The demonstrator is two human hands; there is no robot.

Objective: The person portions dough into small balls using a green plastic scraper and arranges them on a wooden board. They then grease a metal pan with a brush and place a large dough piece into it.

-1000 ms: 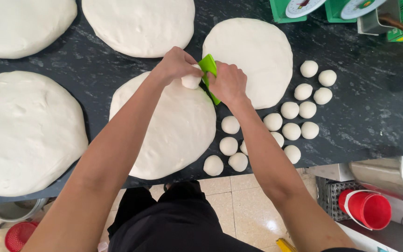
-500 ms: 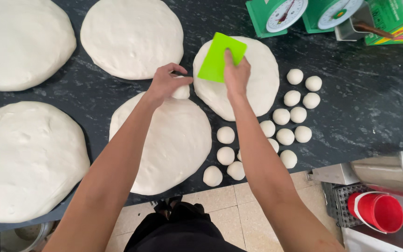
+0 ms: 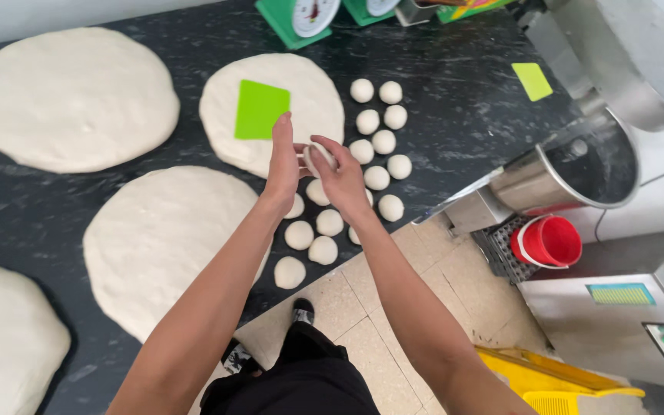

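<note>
Far to your left, big flat rounds of dough point(image 3: 74, 100) lie on the dark counter point(image 3: 455, 131), with another large round point(image 3: 163, 242) just under your left forearm. A green scraper point(image 3: 261, 109) lies flat on the round of dough point(image 3: 313, 96) just beyond your hands, touched by neither one.

Your left hand point(image 3: 282, 161) stands on edge, fingers straight and together, palm pressed against the left side of a small dough ball point(image 3: 318, 157). Your right hand point(image 3: 341, 178) cups the same ball from the right, fingers curled around it, so the ball sits pinched between your two palms, raised above the counter.

Right below and beside your hands, the small finished balls point(image 3: 382, 142) lie in loose rows on the counter. Further right stand a steel bowl point(image 3: 578, 169) and a red bucket point(image 3: 551, 242).
</note>
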